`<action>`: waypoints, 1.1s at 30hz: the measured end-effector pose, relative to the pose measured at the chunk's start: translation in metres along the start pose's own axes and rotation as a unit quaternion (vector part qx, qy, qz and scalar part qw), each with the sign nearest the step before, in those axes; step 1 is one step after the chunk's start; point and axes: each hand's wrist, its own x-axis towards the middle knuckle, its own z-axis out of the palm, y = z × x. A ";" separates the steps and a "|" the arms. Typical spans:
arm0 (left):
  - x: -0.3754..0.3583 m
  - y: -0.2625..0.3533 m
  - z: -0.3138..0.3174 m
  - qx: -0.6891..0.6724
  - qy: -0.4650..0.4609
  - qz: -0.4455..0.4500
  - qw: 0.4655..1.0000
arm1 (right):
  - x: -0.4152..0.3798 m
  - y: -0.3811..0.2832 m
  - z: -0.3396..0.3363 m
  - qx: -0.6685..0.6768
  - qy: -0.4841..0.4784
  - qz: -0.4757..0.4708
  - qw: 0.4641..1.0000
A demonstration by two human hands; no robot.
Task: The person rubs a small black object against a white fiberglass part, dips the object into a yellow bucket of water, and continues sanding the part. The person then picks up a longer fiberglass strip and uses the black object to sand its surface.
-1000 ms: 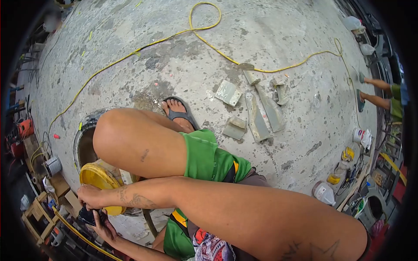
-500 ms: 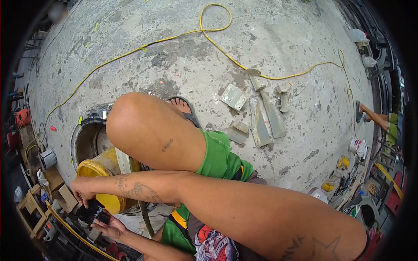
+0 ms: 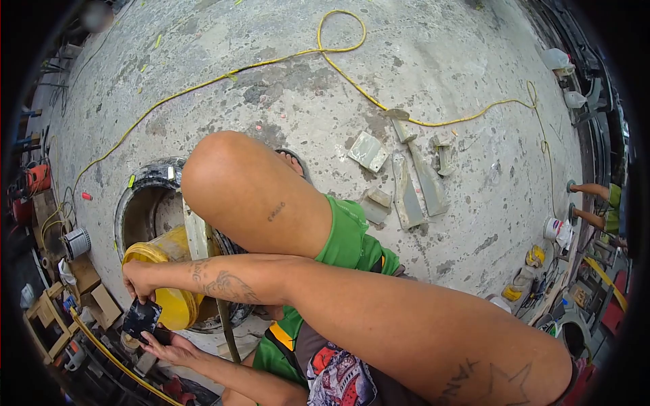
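My right hand (image 3: pixel 139 279) reaches across to the left, fingertips pinching the upper edge of a thin black flat piece (image 3: pixel 142 318) with whitish smears. Below it, my left hand (image 3: pixel 169 348) is turned palm up, with fingers at the piece's lower edge; a dark part shows between them. What the piece is, I cannot make out. Just beside my right hand, a yellow bucket (image 3: pixel 179 308) lies tilted on its side against a black tyre-like ring (image 3: pixel 125 203). A pale narrow board (image 3: pixel 195 233) stands beside the bucket, partly behind my right forearm.
Grey metal offcuts (image 3: pixel 408 193) lie on the stained concrete floor (image 3: pixel 271 101). A yellow cable (image 3: pixel 271 62) loops across it. A white bucket (image 3: pixel 76 242) and cardboard (image 3: pixel 105 304) are at the left. Another person's legs (image 3: pixel 592 203) show at the far right, near containers and tools.
The view has shifted slightly. The black piece now shows more of its smeared face, with both hands still at it. The person at far right has moved their legs apart.
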 end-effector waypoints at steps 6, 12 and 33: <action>-0.032 0.028 0.013 -0.085 -0.024 -0.054 0.995 | 0.025 0.011 0.006 0.095 -0.059 0.039 0.993; -0.032 0.017 0.000 -0.028 -0.029 -0.055 0.998 | -0.062 0.012 -0.044 -0.147 -0.076 0.028 0.986; -0.034 0.016 0.021 -0.168 -0.039 -0.128 0.977 | 0.019 0.016 0.014 0.139 -0.155 0.070 0.976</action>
